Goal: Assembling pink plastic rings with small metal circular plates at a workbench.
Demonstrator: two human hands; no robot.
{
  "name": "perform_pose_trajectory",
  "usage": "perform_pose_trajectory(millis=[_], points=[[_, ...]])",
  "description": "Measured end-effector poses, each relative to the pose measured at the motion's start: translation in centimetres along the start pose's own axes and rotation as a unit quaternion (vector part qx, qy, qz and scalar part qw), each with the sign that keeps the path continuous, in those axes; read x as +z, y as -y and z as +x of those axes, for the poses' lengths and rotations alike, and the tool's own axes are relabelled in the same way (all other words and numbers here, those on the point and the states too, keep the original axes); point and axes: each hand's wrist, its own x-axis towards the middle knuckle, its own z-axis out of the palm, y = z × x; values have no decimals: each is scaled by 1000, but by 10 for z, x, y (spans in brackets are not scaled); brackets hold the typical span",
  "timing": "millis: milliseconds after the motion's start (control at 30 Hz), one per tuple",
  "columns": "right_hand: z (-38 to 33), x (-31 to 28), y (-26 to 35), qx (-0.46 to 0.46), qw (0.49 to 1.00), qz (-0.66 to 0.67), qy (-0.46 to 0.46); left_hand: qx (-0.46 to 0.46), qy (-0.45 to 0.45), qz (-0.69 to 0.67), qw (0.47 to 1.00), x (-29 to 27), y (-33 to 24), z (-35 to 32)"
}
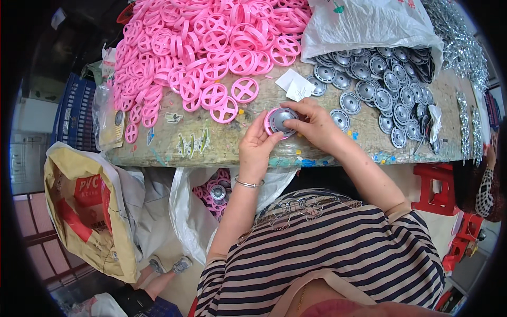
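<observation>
Just above the table's front edge, my left hand (255, 147) grips a pink plastic wheel ring (268, 127) by its left side. My right hand (318, 124) pinches a silver-grey hubcap disc (280, 119) lying over that ring, its thumb on the disc's face. Some pink rim shows at the disc's left and lower edge. Whether the two parts are locked together I cannot tell. A big heap of pink wheel rings (214, 39) with cross spokes spreads beyond my left hand. Right of my right hand lie many loose grey hubcap discs (383, 98).
A white plastic bag (364, 26) spills the discs. Small paper slips (294, 85) lie on the worn table (222, 141). Below the edge, an open white sack (182, 211) contains pink-and-grey wheels. A tan sack (127, 248) stands left; red stools (435, 187) are right.
</observation>
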Motion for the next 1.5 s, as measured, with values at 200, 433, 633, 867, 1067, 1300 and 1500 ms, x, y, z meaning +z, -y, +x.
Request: perform_pose_trajectory(millis=[200,433,633,867,1067,1300,1500], points=[[2,4,6,60,970,234,-6,-28,-11,-58,998,-9,2,0],[-5,-4,21,179,949,260,15,-67,-55,-94,992,-6,-6,0],[-3,12,26,156,959,233,37,19,6,182,983,-14,14,-5],[-3,12,14,58,988,144,-3,-45,164,65,983,-14,-7,-7],[-2,16,5,-129,982,-120,-62,-31,85,94,991,-6,-6,-9],[0,15,6,112,971,206,52,-45,90,80,992,-7,-6,-9],[-1,21,18,64,994,86,29,-63,70,4,996,-11,-4,-9]])
